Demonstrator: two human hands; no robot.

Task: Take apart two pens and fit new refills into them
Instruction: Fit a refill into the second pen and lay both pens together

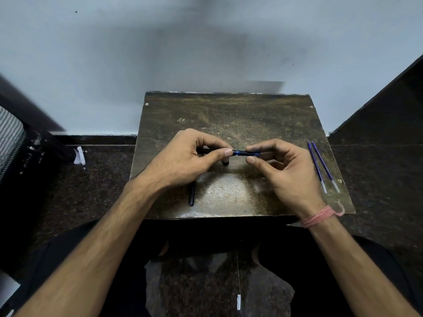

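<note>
Pen (240, 153) held level between both hands, long axis left-right, just above the table (229, 110).

Left to right: a 2nd pen (191, 195) lies on the table under our left wrist; our left hand (183, 159) curls round the black barrel end; our right hand (283, 163) pinches the blue end, thumb and forefinger pressed on it. Both hands equally near the joint, so we likely twist or pull apart along that axis. 2 new refills (322, 168) lie far right, well apart from the hands.

Left hand (183, 156) and right hand (283, 165), fingertips pinched, facing.
</note>
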